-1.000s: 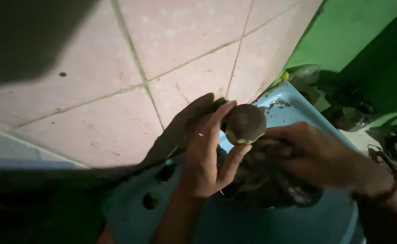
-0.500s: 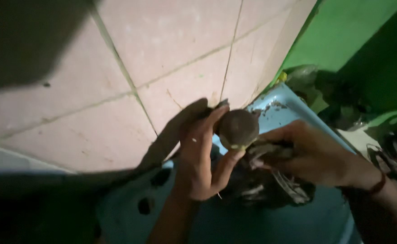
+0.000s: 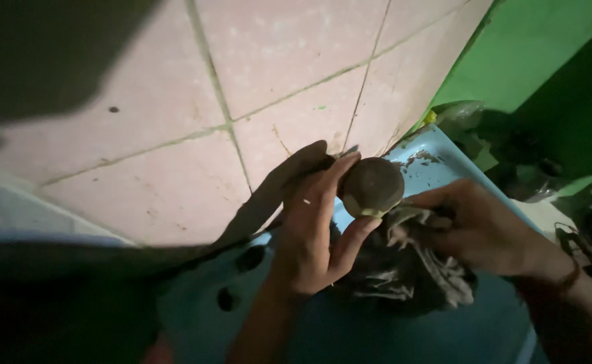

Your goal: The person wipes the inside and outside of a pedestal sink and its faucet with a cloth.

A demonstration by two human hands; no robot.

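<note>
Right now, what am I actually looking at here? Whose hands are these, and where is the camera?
The camera sits on a person's head and looks down at their own two bare hands; no machine is involved. The left hand grips a small round dark object between fingers and thumb. The right hand presses a crumpled grey cloth against its underside. Below them is a light blue basin with dark holes in its rim, set against a wall of pale pink tiles. A green wall stands to the right.

Pale pink wall tiles with greenish grout are filling the upper left; a green wall is showing at the upper right corner, dark clutter lying beneath it
</note>
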